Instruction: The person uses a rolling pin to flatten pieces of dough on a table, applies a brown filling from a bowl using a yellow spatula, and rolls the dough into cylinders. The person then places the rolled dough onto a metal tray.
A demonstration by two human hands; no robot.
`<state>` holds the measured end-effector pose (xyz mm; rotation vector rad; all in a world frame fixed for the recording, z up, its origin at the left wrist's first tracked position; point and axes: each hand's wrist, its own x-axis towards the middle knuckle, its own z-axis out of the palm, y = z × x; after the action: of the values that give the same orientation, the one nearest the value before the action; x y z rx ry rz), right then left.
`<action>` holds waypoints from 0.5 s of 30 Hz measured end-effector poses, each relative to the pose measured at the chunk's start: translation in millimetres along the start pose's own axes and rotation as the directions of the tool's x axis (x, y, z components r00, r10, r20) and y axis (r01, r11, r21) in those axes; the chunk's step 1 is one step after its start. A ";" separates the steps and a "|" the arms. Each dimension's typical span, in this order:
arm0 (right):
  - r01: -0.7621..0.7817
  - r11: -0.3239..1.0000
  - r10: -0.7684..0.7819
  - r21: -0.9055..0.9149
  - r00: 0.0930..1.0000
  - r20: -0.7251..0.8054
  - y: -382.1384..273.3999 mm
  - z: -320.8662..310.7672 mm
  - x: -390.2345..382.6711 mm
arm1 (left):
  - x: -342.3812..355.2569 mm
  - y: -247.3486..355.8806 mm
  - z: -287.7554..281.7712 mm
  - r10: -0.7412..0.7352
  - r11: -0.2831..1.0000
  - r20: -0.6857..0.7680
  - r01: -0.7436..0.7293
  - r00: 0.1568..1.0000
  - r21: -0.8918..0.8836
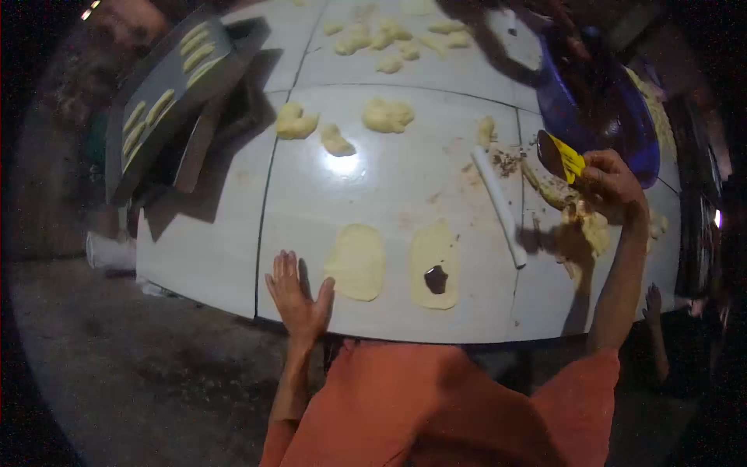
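My right hand (612, 183) grips a yellow scraper (572, 164) whose end is loaded with dark brown paste (549, 154). It is held near a large purple basin (644, 156) with dark brown contents. My left hand (296, 298) lies flat near the table's front edge, fingers stretched out and nothing in it. Its thumb meets the left edge of a plain flattened dough sheet (359, 262). Just right of that lies a second dough sheet (433, 249), with a blob of brown paste (436, 279) on its lower part.
A white rolling rod (499, 207) lies right of the sheets, beside dough scraps (595, 232) and brown crumbs. Dough lumps (387, 115) sit farther back. A dark tray (173, 117) with shaped dough pieces stands tilted at left. Another person's hand (653, 302) shows at lower right.
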<state>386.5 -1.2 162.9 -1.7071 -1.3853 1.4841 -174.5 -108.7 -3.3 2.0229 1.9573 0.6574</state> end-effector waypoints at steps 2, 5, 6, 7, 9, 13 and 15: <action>-0.049 0.994 0.059 -0.094 0.994 0.097 -7.9 43.4 -0.5 | 2.7 -1.3 7.1 0.032 1.000 0.001 -0.032 1.000 0.002; 0.037 0.979 0.019 -0.200 0.962 0.271 -24.9 137.8 14.6 | -0.8 -7.3 4.5 0.018 1.000 -0.020 -0.019 1.000 -0.015; 0.029 0.967 0.059 -0.254 0.941 0.333 -22.4 163.0 19.6 | -1.7 -8.1 3.3 0.020 1.000 -0.025 -0.020 0.999 -0.015; 0.163 0.933 -0.032 -0.321 0.926 0.377 -26.8 193.5 21.2 | -2.3 -9.8 4.4 0.023 1.000 -0.026 -0.024 0.999 -0.015; 0.238 0.860 -0.082 -0.450 0.937 0.339 -25.3 244.7 11.4 | -9.4 -8.3 -2.1 0.024 1.000 -0.004 -0.024 1.000 -0.015; 0.384 0.627 -0.339 -0.678 0.918 0.206 -18.2 309.8 -7.3 | -10.3 -11.8 2.7 0.044 0.999 0.002 -0.044 0.999 -0.011; 0.358 0.613 -0.343 -0.704 0.924 0.170 -22.3 321.6 -12.0 | -8.0 -8.4 -0.6 0.051 0.998 0.015 -0.051 0.999 -0.022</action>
<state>82.5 -83.4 92.8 -1.6589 -2.3826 0.7400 -182.2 -116.2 -8.0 2.0651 1.8870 0.6698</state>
